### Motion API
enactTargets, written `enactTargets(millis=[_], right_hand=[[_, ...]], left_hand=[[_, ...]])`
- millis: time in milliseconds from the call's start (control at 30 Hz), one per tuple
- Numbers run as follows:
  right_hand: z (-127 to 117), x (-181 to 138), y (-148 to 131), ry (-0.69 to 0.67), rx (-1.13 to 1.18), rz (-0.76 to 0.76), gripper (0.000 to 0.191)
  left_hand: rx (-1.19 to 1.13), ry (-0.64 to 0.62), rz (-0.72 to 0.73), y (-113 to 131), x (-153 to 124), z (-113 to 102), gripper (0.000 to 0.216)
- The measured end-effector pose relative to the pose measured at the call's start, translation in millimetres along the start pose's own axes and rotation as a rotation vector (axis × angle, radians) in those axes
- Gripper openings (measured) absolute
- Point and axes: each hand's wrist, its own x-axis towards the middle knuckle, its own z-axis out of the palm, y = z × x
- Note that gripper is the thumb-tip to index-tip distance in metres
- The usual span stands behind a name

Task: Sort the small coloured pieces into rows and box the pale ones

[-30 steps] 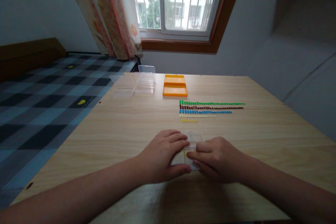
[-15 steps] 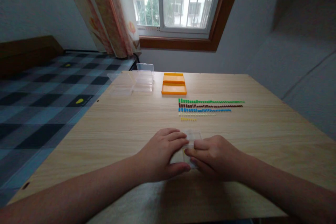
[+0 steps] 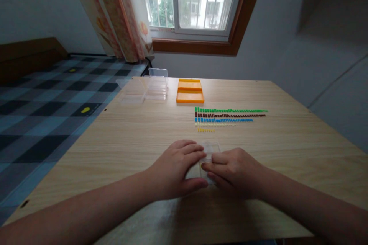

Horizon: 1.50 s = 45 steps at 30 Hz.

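Observation:
A clear plastic box (image 3: 212,147) with an open lid lies on the table in front of me. My left hand (image 3: 181,168) grips its left side, thumb at the near edge and fingers at the far part. From the right, my right hand (image 3: 234,172) reaches over the box with its fingers bent together. A bit of yellow (image 3: 201,165) shows by its index fingertip; the fingers hide whatever they pinch. Just beyond the box is a short row of small yellow pieces (image 3: 206,130).
Rows of small green pieces (image 3: 218,110), brown pieces (image 3: 218,115), blue pieces (image 3: 218,120) and cream pieces (image 3: 214,124) lie farther out. An open orange case (image 3: 190,101) and open clear cases (image 3: 155,93) stand at the far side. A bed (image 3: 46,122) adjoins the left.
Both hands keep nearly the same place on the clear box. The view has shifted very slightly; nothing else visibly differs.

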Motion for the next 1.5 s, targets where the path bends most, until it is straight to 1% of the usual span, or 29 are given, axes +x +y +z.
enactTargets(millis=[233,300,367,467,567,633,700,800,1000,1233,1433,1500], right_hand=[[-0.6,-1.0,-0.8,0.001,0.008,-0.013,0.026],[-1.4,-2.3,-0.1,0.022,0.012,-0.029,0.026],[-4.9,-3.4,2.2,0.076,0.009,-0.050,0.026],[-14.9,-3.1,11.1,0.200,-0.013,-0.057,0.027],[-22.6,1.3,26.1,0.290,-0.038,0.027,0.027],[-22.2,7.2,37.3,0.310,-0.047,0.090,0.026],[-17.8,15.7,47.1,0.292,-0.031,0.097,0.025],[-8.3,32.0,57.1,0.241,-0.029,0.062,0.023],[3.6,56.8,64.4,0.161,-0.128,0.113,0.021],[6.5,57.6,66.3,0.131,-0.116,0.138,0.021],[9.0,55.4,63.6,0.164,-0.028,0.086,0.022],[8.9,56.1,62.8,0.177,-0.010,0.100,0.021]], left_hand=[[-0.006,-0.010,-0.004,-0.5,0.1,-0.5,0.056],[-0.006,-0.012,-0.006,0.1,0.5,-1.3,0.056],[-0.005,-0.012,-0.008,0.7,1.0,-1.7,0.056],[0.002,-0.020,-0.019,1.0,1.6,-1.5,0.059],[0.005,-0.028,-0.024,0.6,1.4,-0.9,0.061],[0.007,-0.028,-0.020,0.1,1.1,-0.5,0.060],[0.006,-0.023,-0.017,-0.4,0.8,0.1,0.059],[-0.004,-0.016,-0.021,-0.6,0.9,0.4,0.058],[-0.007,-0.032,-0.020,1.2,1.2,-1.0,0.058],[-0.025,-0.018,-0.003,0.8,0.9,0.1,0.056],[-0.025,-0.026,-0.012,1.8,1.0,-0.3,0.057],[-0.025,-0.025,-0.013,2.2,0.7,-0.8,0.056]])
